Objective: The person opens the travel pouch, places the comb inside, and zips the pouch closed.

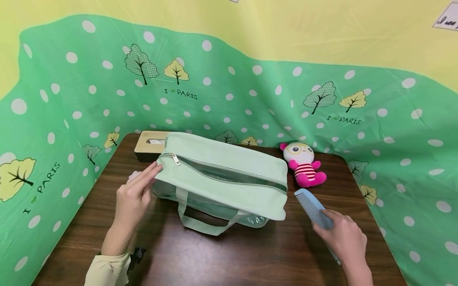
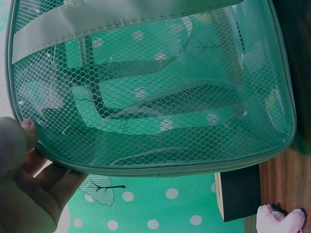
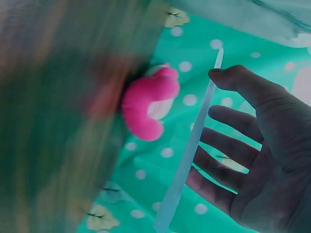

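A pale green bag [image 1: 222, 153] with clear sides stands in the middle of a dark wooden table [image 1: 200, 262]. Its zip [image 1: 175, 159] runs along the top and gapes through the middle and right, the metal pull near the left end. A handle [image 1: 205, 227] droops over the front.

At the bag's upper left corner, a person's left hand [image 1: 132, 198], below a cream sleeve [image 1: 107, 272], pinches the edge, thumb on one side and fingers on the other. The right hand [image 1: 345, 236], to the right of the bag, is clamped on a light blue comb [image 1: 310, 208], thumb against the fingers. The comb slants, its far end near the bag's right end but apart from it, its teeth facing left.

Beyond the comb, I see a panda toy [image 1: 304, 167] with yellow glasses, bright pink limbs and a red-and-white striped body, just beside the bag. Behind the bag's left end is a tissue box [image 1: 152, 149], light wood on top and black below. A small pale pink thing [image 1: 134, 175] peeks out past the left hand. Green and yellow cloth [image 1: 229, 79], printed with dots and trees, hangs all around the back and sides.
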